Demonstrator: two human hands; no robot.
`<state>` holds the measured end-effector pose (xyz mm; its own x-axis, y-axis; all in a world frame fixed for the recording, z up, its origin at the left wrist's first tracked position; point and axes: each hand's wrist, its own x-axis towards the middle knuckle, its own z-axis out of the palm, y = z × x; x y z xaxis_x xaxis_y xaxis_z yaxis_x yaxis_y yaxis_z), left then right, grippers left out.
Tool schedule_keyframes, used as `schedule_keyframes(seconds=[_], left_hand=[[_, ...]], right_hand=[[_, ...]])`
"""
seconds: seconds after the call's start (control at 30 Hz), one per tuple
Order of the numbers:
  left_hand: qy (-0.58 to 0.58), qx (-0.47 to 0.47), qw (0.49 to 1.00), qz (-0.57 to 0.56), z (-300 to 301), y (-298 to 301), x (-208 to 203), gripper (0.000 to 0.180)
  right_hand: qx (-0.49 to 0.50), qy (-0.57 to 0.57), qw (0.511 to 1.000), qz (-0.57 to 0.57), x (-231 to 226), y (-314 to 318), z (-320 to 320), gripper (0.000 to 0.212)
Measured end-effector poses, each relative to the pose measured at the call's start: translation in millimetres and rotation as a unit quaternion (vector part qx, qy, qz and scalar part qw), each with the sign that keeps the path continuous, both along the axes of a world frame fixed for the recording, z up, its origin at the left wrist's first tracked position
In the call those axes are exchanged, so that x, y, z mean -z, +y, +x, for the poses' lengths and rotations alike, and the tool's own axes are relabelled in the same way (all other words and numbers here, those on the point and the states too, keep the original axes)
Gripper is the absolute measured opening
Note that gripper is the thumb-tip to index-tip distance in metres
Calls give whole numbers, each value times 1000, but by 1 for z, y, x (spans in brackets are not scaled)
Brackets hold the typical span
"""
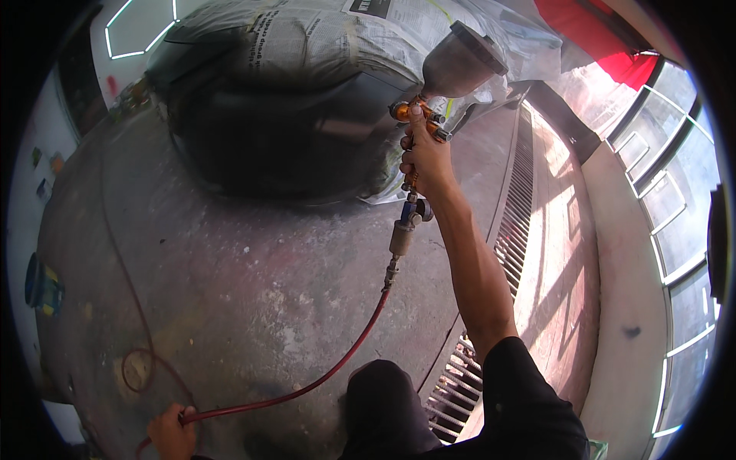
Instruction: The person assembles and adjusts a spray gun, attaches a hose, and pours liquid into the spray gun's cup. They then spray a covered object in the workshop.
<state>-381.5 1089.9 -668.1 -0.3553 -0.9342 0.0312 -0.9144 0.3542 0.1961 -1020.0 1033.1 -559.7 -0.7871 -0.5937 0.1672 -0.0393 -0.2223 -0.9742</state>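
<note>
My right hand (428, 153) is wrapped round the grip of an orange spray gun (418, 111), held up at arm's length. A grey paint cup (464, 61) sits on top of the gun, tilted. Below the grip hang a small gauge and a metal fitting (400, 236), with a red air hose (337, 360) running from it. Down at the lower left, my left hand (172, 433) is closed round that hose. Just beyond the gun is a dark car bumper (284, 138), and newspaper (307, 34) and clear plastic sheet cover the car above it.
The hose loops across the stained concrete floor (261, 268) on the left. A floor grate (514, 207) runs along my right side, beside a low wall (625, 291) and windows. Near the left wall stands a dark bucket (44, 284). Red cloth (590, 38) hangs at the far right.
</note>
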Motion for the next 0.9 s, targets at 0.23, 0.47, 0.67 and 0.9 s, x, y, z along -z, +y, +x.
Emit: schedule_keyframes(seconds=[0.23,0.47,0.67,0.9], left_hand=[[4,-17,1000,-3,-5,7,-9,25],[27,-12,1000,-4,-7,5,-8,24],[4,-3,1000,-2,-18,2,-11,25],[1,11,1000,-15,-19,-1,-5,25]], right_hand=[[-107,-37,994,-3,-30,-14,40,54],[-151,-47,987,9,-49,-12,22,54],[-102,-34,994,-1,-50,4,-13,52],[-44,-30,999,-1,-29,22,-59,56]])
